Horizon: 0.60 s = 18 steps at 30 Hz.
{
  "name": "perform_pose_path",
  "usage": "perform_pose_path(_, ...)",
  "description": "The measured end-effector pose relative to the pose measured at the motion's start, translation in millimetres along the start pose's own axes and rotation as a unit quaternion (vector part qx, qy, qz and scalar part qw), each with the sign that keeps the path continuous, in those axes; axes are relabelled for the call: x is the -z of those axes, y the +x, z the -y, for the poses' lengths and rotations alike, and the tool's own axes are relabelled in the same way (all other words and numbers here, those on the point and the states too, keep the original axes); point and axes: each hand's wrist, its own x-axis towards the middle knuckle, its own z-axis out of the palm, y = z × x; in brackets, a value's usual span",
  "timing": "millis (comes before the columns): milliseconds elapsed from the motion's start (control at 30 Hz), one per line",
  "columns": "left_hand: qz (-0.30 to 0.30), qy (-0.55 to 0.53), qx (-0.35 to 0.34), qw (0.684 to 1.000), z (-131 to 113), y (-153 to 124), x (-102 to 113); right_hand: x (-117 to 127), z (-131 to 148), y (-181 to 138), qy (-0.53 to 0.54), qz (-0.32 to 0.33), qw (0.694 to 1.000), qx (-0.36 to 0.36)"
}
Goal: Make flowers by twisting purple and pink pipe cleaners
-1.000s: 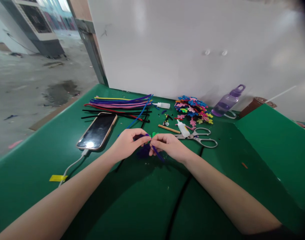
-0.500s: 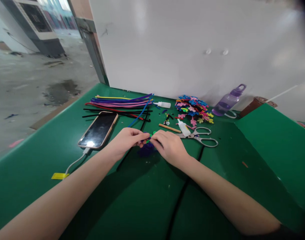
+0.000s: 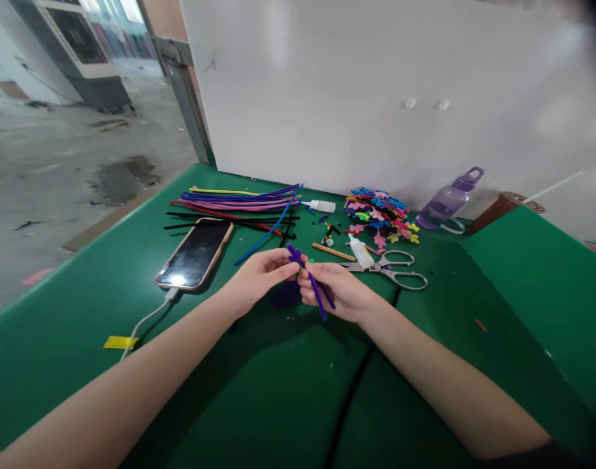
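Note:
Between my two hands is a purple pipe cleaner point(image 3: 318, 298), bent into small loops at its upper end, with two straight ends hanging down over the right fingers. My left hand point(image 3: 261, 279) pinches the looped part between thumb and fingers. Thumb and fingers of my right hand point(image 3: 339, 290) close on it just below the loops. A bit of green point(image 3: 311, 261) shows behind the fingertips; what it belongs to is hidden. Silver scissors point(image 3: 393, 268) lie beyond my right hand, with a white glue bottle point(image 3: 361, 251) resting across their blades.
A phone point(image 3: 196, 253) on a cable lies left, before a bundle of pipe cleaners point(image 3: 239, 200). Farther back are another glue bottle point(image 3: 322, 206), a wooden stick point(image 3: 333, 251), a pile of pipe-cleaner flowers point(image 3: 378, 212) and a purple water bottle point(image 3: 444, 200). A green board point(image 3: 546, 280) stands right.
Both hands have turned, bringing the purple pipe cleaner's loops up and its two ends into sight over the right fingers. The view has shifted slightly.

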Motion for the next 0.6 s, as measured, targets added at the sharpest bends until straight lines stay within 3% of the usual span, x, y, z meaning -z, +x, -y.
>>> perform_pose_path(133, -0.025, 0.035, 0.001, 0.999, 0.2, -1.2, 0.5, -2.8, -3.0, 0.2, -0.060, -0.023, 0.998, -0.014)
perform_pose_path(267, -0.035, 0.071, 0.013, 0.997, -3.9, -2.2, -1.7, -3.1, -4.1, 1.5, -0.192, -0.084, 0.976, 0.062)
perform_pose_path(433, -0.072, 0.181, -0.025, 0.981, -5.8, -1.9, -3.0, -4.9, 0.8, 0.0, -0.337, -0.117, 0.929, 0.100)
perform_pose_path(600, -0.104, 0.222, -0.034, 0.969, -4.9, -1.8, -2.1, -7.7, 2.5, -1.4, -0.475, -0.153, 0.846, 0.186)
